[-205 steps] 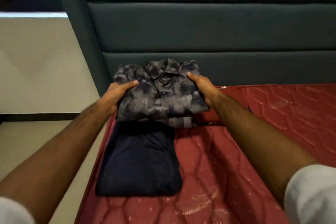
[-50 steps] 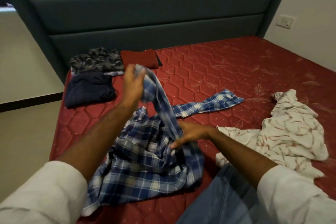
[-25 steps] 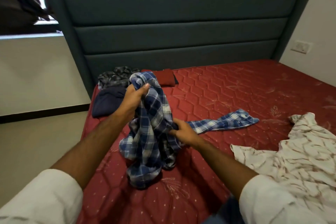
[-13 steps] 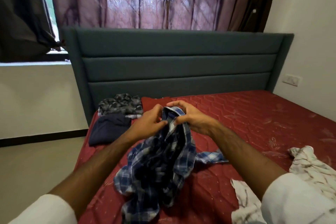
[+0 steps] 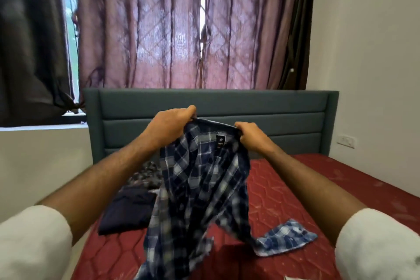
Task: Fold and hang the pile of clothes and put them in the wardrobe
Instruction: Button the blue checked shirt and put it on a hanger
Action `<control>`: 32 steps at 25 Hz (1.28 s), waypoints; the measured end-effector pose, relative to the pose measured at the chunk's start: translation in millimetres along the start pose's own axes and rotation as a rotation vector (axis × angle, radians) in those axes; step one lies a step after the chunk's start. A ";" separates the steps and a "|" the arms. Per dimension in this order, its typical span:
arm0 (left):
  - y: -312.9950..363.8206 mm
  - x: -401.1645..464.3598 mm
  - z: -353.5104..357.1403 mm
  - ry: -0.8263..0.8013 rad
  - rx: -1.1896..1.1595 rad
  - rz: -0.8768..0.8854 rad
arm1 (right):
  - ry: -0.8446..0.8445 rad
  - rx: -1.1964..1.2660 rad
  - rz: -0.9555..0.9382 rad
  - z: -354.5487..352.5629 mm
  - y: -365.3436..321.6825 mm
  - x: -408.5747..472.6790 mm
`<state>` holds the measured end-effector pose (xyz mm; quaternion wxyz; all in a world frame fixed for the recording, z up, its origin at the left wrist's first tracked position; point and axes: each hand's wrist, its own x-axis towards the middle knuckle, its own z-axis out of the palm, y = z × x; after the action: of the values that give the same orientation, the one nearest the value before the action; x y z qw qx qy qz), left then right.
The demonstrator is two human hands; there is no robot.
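Note:
A blue and white plaid shirt (image 5: 200, 188) hangs in the air in front of me, above the red mattress (image 5: 295, 193). My left hand (image 5: 169, 126) grips its collar at the left end and my right hand (image 5: 251, 136) grips the collar at the right end. The collar label faces me. One sleeve trails down onto the mattress at the right. Behind the shirt, a folded navy garment (image 5: 127, 213) and a folded grey patterned shirt (image 5: 145, 175) lie at the mattress's left side, partly hidden.
A teal padded headboard (image 5: 284, 116) stands behind the bed, with purple curtains (image 5: 159, 29) and a window above. A white wall with a socket (image 5: 345, 141) bounds the right. Pale floor lies to the left of the bed.
Both hands have lifted the plaid shirt higher and spread apart along its collar, so it hangs open. My view has tilted upward toward the curtains.

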<state>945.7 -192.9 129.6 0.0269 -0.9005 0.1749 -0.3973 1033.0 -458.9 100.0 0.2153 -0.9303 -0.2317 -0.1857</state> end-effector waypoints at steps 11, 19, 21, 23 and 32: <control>-57.7 45.7 -120.7 0.026 0.339 0.401 | 0.443 0.286 -0.066 -150.3 -48.1 48.7; -77.9 59.0 -181.1 -0.227 0.853 0.421 | 0.273 -0.545 -0.343 -217.8 -74.0 42.6; -52.0 80.5 -174.0 -0.304 0.643 0.075 | 0.306 -0.541 -0.279 -196.0 -84.2 54.3; -47.9 97.0 -162.9 -0.411 0.327 -0.083 | 0.366 -0.563 -0.395 -185.9 -97.7 55.5; -58.8 56.2 -193.1 -0.178 0.696 0.747 | -0.041 -0.702 -0.479 -200.4 -109.0 38.5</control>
<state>857.9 -139.2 312.1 0.4793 -0.7448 0.3390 -0.3172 959.7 -455.7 319.4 -0.1686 -0.8706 -0.3681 -0.2795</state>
